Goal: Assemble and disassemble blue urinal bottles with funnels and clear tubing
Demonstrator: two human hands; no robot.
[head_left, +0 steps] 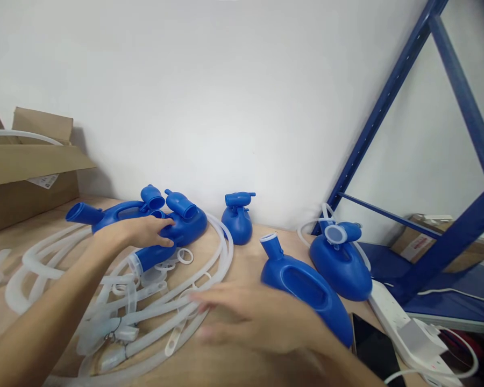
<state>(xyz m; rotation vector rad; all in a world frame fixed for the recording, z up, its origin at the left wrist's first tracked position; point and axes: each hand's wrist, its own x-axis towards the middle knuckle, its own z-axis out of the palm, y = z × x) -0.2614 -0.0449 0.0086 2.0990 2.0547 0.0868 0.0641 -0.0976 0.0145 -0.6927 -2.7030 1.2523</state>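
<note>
On the table [246,266], the left hand [139,231] reaches to a blue bottle [192,228], its grip impossible to tell; the right hand [254,317], blurred, hangs open and empty by coiled tubes [228,252]; broad undersides presumably steady the bottles.

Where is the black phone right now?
In the head view, the black phone lies on the table at the lower right, between the blue bottle with the white-rimmed neck and the white power strip.
</note>
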